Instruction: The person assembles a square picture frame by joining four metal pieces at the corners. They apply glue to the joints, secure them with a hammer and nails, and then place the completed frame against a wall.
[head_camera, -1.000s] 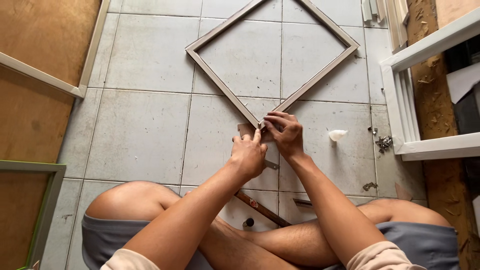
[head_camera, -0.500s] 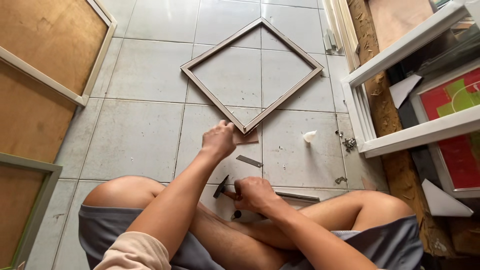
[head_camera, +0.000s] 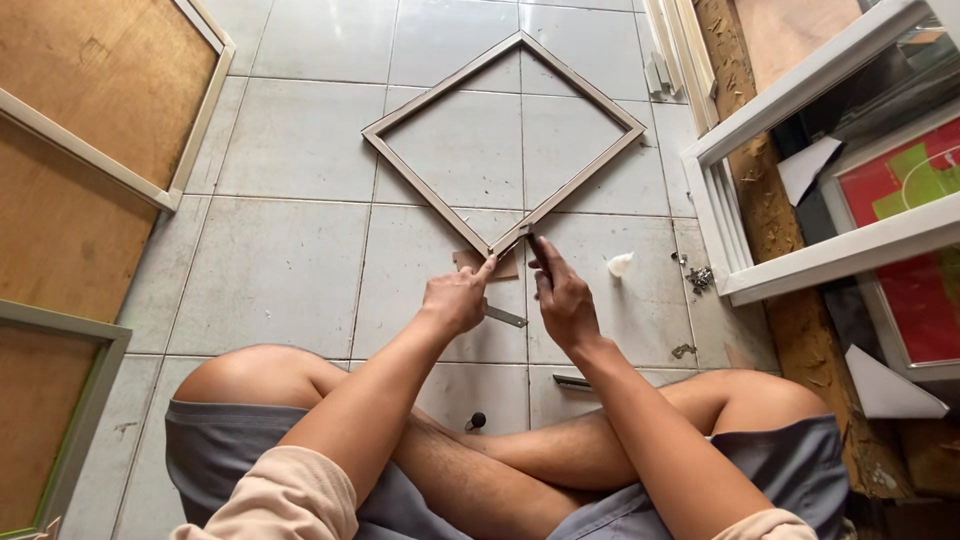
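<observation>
Down on the tiled floor (head_camera: 270, 270), the left hand (head_camera: 455, 298) pinches the near corner of the square wooden frame (head_camera: 420, 105), while the right hand (head_camera: 562, 295) is closed on a dark tool pressed to that corner; a small metal bracket (head_camera: 505, 317) lies between them.

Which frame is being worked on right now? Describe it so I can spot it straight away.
On the grey tiled floor, straight ahead of the seated person's crossed legs, lies the open frame, turned like a diamond. The left hand and right hand meet at its near corner. Unlike the board-backed frames at left, tiles show through it.
</observation>
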